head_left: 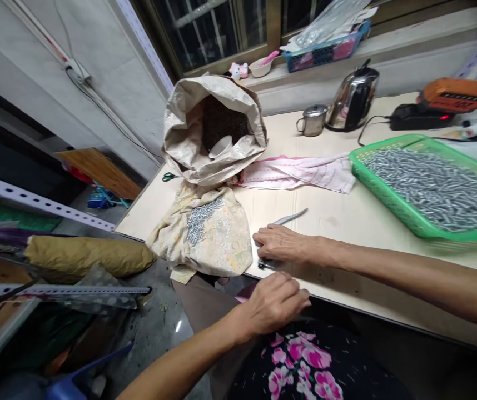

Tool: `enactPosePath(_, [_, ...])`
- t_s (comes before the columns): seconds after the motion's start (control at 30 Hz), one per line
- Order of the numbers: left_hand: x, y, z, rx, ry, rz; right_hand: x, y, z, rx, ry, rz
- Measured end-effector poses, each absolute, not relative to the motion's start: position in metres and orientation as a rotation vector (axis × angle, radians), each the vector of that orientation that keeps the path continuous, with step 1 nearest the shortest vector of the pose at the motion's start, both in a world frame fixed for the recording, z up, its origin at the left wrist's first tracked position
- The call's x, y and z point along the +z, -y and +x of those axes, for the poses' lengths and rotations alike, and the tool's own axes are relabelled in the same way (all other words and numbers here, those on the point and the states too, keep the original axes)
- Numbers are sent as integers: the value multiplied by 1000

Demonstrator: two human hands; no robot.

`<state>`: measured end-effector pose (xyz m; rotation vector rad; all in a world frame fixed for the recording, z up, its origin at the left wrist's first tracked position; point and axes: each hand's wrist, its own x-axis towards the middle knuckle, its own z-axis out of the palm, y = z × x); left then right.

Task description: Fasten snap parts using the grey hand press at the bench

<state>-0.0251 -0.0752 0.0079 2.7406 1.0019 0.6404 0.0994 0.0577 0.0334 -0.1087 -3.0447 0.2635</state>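
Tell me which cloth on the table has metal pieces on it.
The yellowish floral cloth draped over the table edge, carrying a pile of grey pieces; the pink striped cloth behind it carries none.

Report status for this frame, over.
Right hand flat over small metal parts on table. Left hand curled at its edge, contents unseen. Tweezers close by.

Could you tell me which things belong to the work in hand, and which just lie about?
In hand, likely: right hand, left hand, tweezers, cloth with pins, green tray of pins.
Lying about: kettle, mug, scissors, paper sack, towel.
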Motion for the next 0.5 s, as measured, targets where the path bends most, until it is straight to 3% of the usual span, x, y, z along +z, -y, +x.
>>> enactPosePath(0.13, [30, 61, -102, 667, -1806, 2658, 18, -63, 90, 407, 2920, -103])
enactPosePath(0.2, [43, 44, -140, 445, -2246, 2463, 22, -65, 92, 570, 2773, -207])
enactPosePath(0.3, [55, 19, -180, -11, -2385, 2331, 49, -70, 121, 667, 2440, -518])
enactPosePath(0.37, [57, 6, -193, -235, -2296, 2329, 74, -79, 159, 498, 2283, -775])
enactPosePath(0.5, [60, -4, -198, -414, -2081, 2410, 117, -100, 247, -156, 2109, -1368])
